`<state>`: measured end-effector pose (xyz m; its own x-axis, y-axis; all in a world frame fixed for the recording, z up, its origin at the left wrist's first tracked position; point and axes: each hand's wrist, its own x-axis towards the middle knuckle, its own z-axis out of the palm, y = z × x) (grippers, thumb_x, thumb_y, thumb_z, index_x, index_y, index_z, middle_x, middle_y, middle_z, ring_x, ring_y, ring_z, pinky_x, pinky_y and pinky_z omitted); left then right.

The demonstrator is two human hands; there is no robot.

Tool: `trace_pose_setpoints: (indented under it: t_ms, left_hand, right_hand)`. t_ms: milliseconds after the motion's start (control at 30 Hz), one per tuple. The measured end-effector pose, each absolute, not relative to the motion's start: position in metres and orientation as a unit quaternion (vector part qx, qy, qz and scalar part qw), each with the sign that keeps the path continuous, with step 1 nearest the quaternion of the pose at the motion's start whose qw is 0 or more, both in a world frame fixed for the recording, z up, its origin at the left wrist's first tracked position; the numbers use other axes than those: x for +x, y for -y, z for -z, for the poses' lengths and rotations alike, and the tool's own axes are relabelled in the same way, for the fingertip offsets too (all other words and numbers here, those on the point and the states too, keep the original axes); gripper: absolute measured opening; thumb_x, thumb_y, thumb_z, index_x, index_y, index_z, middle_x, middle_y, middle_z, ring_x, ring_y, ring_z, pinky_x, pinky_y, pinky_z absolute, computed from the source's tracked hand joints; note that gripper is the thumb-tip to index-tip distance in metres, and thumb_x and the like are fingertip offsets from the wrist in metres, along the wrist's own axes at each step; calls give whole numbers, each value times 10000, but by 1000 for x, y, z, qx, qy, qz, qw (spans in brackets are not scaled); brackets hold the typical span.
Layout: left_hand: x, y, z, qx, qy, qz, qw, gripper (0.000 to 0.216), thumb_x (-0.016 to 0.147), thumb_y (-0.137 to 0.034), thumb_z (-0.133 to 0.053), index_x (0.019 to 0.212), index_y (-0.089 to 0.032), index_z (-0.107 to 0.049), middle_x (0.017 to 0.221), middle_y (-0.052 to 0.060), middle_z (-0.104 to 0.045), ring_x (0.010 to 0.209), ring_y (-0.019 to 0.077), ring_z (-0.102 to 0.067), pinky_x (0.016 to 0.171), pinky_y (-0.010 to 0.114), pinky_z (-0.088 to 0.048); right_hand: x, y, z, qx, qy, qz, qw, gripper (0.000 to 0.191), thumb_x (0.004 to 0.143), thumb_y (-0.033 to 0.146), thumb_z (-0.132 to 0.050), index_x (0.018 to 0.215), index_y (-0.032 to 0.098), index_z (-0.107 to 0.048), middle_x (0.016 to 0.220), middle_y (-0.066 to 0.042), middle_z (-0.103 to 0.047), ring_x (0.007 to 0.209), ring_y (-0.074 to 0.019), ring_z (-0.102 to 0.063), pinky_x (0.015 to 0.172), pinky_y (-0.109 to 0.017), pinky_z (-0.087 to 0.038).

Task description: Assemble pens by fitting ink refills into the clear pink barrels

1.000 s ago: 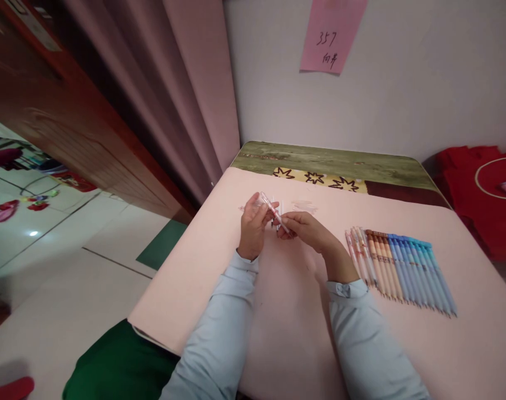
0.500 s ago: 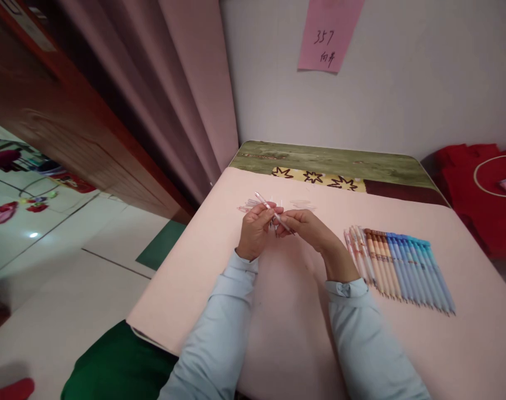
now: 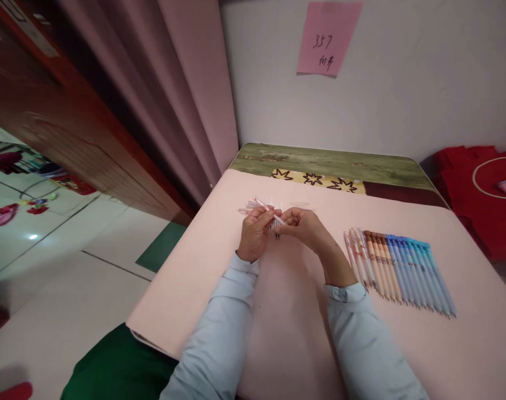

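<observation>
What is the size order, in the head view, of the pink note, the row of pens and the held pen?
1. row of pens
2. pink note; farther away, so unsure
3. pen, held by left hand and right hand

Grey-white wall behind the bench, pink note stuck high on it. Mauve curtain off the far-left corner, dark wood door further left. Pale glossy floor tiles with lamp glare, green mat near the left edge. Red cloth past the right edge.
</observation>
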<state>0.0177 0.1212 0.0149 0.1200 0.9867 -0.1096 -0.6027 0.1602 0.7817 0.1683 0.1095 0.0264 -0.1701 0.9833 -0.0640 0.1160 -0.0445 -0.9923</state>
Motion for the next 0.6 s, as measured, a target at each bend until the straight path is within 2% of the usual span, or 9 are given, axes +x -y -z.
trace_pose_setpoints:
  t_ms: [67, 167, 233, 367, 500, 533, 600]
  left_hand:
    - [18, -122, -13, 287, -320, -586, 686, 272, 704, -254, -833, 888, -147, -662, 856, 50, -735, 822, 135, -678, 818, 260, -506]
    - [19, -123, -9, 281, -309, -601, 681, 260, 712, -250, -831, 870, -156, -647, 866, 42, -731, 824, 130, -674, 819, 261, -512]
    - [21, -125, -7, 281, -309, -604, 679, 256, 718, -256, -828, 860, -161, -637, 868, 41, -730, 800, 130, -669, 795, 265, -517]
    - [25, -129, -6, 284, -309, -601, 681, 254, 724, -258, -823, 867, -162, -637, 895, 47, -735, 741, 110, -649, 748, 248, -511]
    - [26, -131, -6, 278, -310, -599, 684, 257, 718, -252, -829, 874, -158, -648, 897, 53, -735, 753, 101, -650, 736, 221, -505]
    - [26, -131, -6, 274, -310, -601, 684, 253, 719, -251, -828, 873, -159, -649, 895, 49, -733, 771, 104, -656, 748, 221, -508]
    - [26, -131, -5, 269, -307, -607, 682, 240, 724, -245, -824, 867, -164, -649, 886, 36, -724, 811, 111, -666, 785, 228, -513]
  right_hand:
    - [169, -109, -28, -518, 565, -510, 390, 397, 704, 538, -769, 793, 177, -632, 681, -4, -639, 604, -128, -556, 565, -241, -413]
    - [172, -109, -31, -519, 570, -526, 360, 511, 886, 633, -503, 717, 168, -632, 585, -5, -580, 520, -118, -502, 519, -250, -378]
    - [173, -109, -32, -513, 563, -544, 352, 559, 908, 638, -441, 702, 162, -648, 531, 8, -531, 472, -108, -452, 494, -253, -349]
    - [175, -111, -31, -513, 539, -546, 386, 489, 808, 634, -599, 670, 165, -622, 546, 15, -528, 503, -105, -455, 519, -251, -361]
    - [175, -113, -30, -506, 512, -523, 456, 496, 579, 557, -840, 782, 189, -578, 654, 35, -571, 573, -103, -488, 540, -231, -378]
    - [174, -113, -30, -509, 509, -521, 459, 510, 577, 557, -844, 814, 193, -577, 661, 38, -573, 571, -104, -493, 532, -228, -376]
    - [175, -112, -31, -519, 511, -529, 436, 477, 699, 626, -736, 810, 184, -595, 624, 28, -571, 528, -104, -485, 505, -232, -366]
